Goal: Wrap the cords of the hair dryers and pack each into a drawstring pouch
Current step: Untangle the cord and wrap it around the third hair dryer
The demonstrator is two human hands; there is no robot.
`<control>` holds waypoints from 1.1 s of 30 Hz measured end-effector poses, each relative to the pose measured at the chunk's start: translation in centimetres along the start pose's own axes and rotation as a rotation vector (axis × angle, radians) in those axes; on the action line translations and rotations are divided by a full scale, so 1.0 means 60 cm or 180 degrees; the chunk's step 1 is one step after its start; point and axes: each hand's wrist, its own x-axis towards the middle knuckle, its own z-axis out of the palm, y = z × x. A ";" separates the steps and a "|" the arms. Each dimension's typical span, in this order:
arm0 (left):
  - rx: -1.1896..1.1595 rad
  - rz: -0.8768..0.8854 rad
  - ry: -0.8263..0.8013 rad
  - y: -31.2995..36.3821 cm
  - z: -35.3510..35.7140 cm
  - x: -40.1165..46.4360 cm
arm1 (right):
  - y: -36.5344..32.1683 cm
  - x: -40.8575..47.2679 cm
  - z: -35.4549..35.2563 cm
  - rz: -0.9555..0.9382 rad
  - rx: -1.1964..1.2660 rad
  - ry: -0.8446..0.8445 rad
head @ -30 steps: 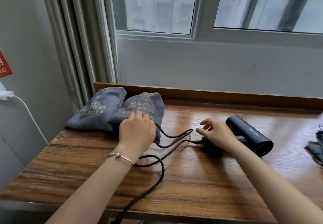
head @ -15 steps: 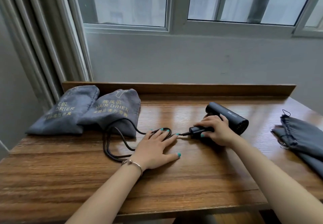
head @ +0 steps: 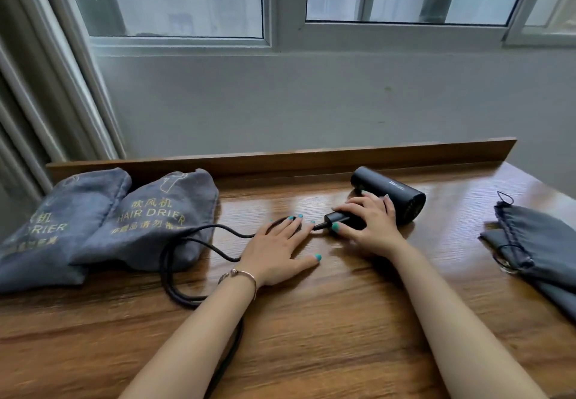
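Matte black hair dryer (head: 393, 195) lying on its side at the back of the wooden table (head: 343, 330), barrel short and cylindrical. Right hand (head: 369, 224) curled round its folded handle. Left hand (head: 278, 246) flat, fingers spread, pressing the black cord (head: 199, 244), which loops beside two filled grey pouches (head: 156, 221). Empty pouch (head: 536, 242) far right.

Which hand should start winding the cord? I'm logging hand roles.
Probably the left hand: it lies flat on the cord, while the right hand grips the hair dryer handle.
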 end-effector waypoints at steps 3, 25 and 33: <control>0.0020 0.0014 -0.0017 -0.002 0.001 0.026 | 0.009 0.015 0.004 0.0098 -0.0024 0.0116; -0.0161 0.0305 0.0616 0.023 -0.018 0.015 | -0.042 0.032 0.001 0.3550 0.1703 0.1052; -0.0108 -0.0015 0.1161 0.017 -0.031 -0.059 | -0.019 -0.008 -0.048 0.3121 0.2169 0.0768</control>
